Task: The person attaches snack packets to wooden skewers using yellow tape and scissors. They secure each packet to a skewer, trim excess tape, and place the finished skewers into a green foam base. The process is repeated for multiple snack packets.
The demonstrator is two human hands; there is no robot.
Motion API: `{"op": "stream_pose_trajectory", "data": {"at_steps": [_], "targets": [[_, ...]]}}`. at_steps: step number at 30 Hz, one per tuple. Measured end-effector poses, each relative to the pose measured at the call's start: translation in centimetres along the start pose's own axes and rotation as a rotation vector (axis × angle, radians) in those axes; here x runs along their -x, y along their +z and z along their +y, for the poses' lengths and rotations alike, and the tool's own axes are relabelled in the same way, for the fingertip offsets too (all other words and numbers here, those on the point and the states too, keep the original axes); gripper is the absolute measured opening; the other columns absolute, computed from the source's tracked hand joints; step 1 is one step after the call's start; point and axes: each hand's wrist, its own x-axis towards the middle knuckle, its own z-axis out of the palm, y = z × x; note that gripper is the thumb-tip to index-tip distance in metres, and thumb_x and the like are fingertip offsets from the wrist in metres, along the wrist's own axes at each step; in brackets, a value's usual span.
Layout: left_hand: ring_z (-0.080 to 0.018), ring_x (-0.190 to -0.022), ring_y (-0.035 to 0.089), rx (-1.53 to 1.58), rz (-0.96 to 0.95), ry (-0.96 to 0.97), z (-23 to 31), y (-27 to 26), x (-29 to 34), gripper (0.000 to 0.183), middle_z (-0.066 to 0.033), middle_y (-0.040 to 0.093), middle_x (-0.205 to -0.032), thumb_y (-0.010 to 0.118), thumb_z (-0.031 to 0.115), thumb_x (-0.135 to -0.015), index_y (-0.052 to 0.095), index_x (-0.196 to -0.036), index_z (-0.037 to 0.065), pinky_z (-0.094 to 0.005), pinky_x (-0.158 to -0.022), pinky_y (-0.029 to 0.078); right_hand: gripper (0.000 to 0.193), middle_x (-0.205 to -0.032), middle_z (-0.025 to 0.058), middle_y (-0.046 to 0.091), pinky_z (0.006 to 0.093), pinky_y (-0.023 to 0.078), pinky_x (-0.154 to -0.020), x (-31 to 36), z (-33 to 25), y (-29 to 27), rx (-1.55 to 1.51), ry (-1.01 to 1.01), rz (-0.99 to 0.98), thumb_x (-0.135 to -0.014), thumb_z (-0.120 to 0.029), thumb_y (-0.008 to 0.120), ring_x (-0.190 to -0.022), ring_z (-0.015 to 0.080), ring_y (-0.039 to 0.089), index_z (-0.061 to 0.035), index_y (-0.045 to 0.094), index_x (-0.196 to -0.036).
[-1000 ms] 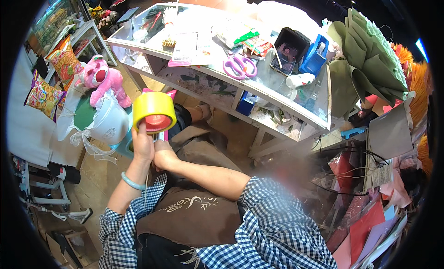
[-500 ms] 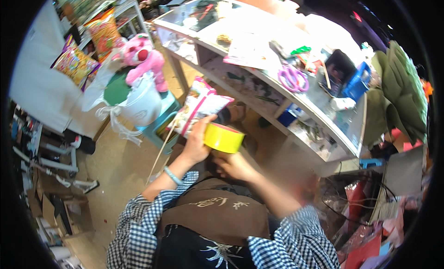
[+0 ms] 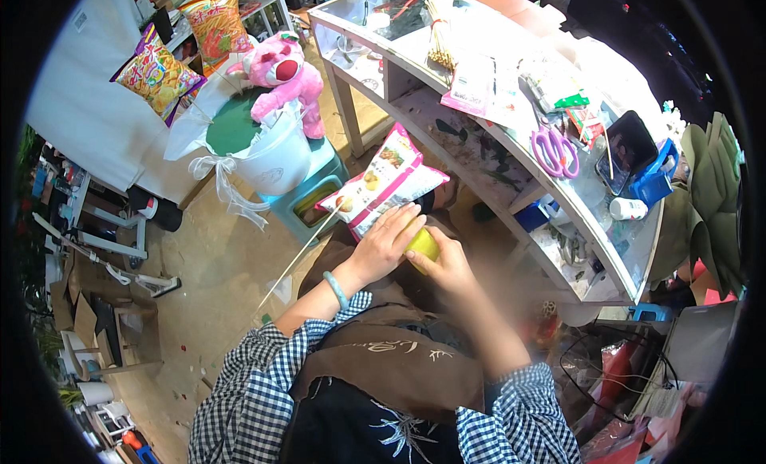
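Note:
In front of my lap, a white and pink snack bag [image 3: 385, 175] is tilted, with a thin wooden stick [image 3: 297, 266] slanting down and left from its lower end. My left hand [image 3: 383, 244] is closed at the bag's lower edge, its long fingers reaching over toward a roll of yellow tape [image 3: 423, 245]. My right hand [image 3: 451, 264] grips the tape roll from the right, thumb on its near side. Both hands touch or nearly touch around the roll, which they partly cover. The part of the stick under my left hand is hidden.
On a teal stool [image 3: 323, 169] at left stands a white bucket [image 3: 275, 165] with green foam and a pink plush bear [image 3: 297, 85]. Two snack bags on sticks rise beside it. A glass-topped counter [image 3: 487, 133] holds purple scissors [image 3: 554, 151], skewers [image 3: 439, 33] and a blue basket [image 3: 658, 173].
The tape roll has turned and is now largely covered by my hands. My right hand has come up to its side, and my left fingers have stretched across. The whole view has shifted.

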Motion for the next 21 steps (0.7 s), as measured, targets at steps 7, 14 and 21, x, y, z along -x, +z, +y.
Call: {"op": "stream_pose_trajectory", "data": {"at_steps": [7,14,21], "targets": [[-0.0363,-0.134,0.033,-0.378,0.046,-0.027,0.7,-1.3,4.5,0.056,-0.0173,0.041,-0.138,0.073,0.014,-0.073,0.054,-0.125,0.009,-0.0467,-0.108,0.032,0.047,-0.084,0.0178,0.066,0.0334,0.049,-0.07,-0.2,0.8,-0.5,-0.091,0.054,-0.002,-0.083,-0.034,0.068,-0.076,0.0264,0.066,0.0014,0.059,-0.113],[-0.0444,-0.139,0.015,-0.453,-0.074,-0.308,0.4,-1.6,2.4,0.09,-0.0257,0.015,-0.15,0.077,0.025,-0.069,0.031,-0.145,0.017,-0.0578,-0.109,0.018,0.047,-0.078,0.0179,0.065,0.0336,0.048,-0.066,-0.3,0.1,-0.3,-0.072,0.057,0.006,-0.082,-0.035,0.068,-0.069,0.025,0.064,0.0011,0.06,-0.111],[-0.046,-0.14,0.01,-0.397,-0.116,-0.438,-0.6,-2.6,0.1,0.104,-0.0279,0.009,-0.151,0.079,0.031,-0.066,0.019,-0.149,0.013,-0.0577,-0.106,0.021,0.043,-0.079,0.0188,0.065,0.0342,0.048,-0.067,-1.1,-1.3,-1.1,-0.168,0.101,-0.009,-0.083,-0.035,0.067,-0.07,0.0263,0.064,0.0022,0.063,-0.103]]}}
